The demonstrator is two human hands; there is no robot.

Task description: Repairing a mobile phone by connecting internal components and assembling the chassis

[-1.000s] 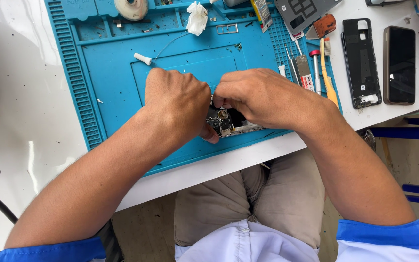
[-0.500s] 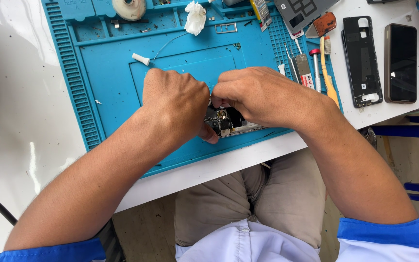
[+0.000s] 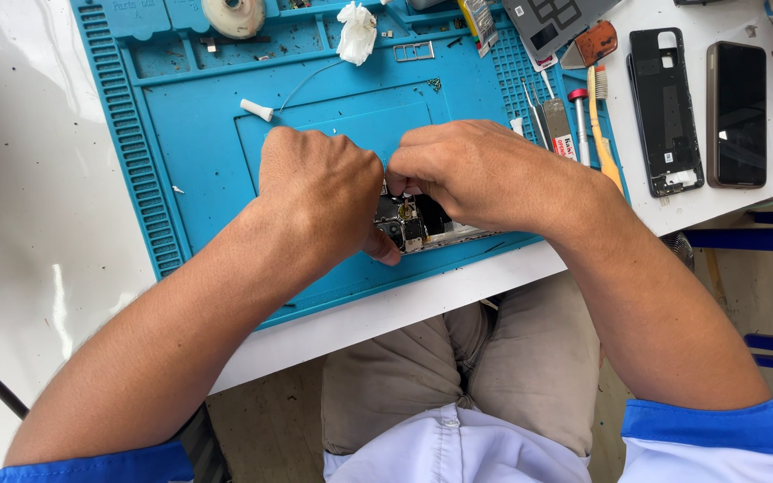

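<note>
**Blue mat, phone laid open**

Blue repair mat point(image 3: 199, 179) carried an opened phone point(image 3: 418, 224) at its near edge, circuitry exposed, back cover point(image 3: 664, 107) set aside right of the mat. Left hand point(image 3: 324, 192) and right hand point(image 3: 485, 174) curled over it; what the fingertips pinched was hidden, perhaps a small part.

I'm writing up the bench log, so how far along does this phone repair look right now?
Done: the black back cover is off and lies on the white table beside a dark phone. In hand: left hand and right hand close over the opened phone with bare circuit boards on the blue repair mat. Left: the opened phone is uncovered; what the fingers do is hidden.
</note>
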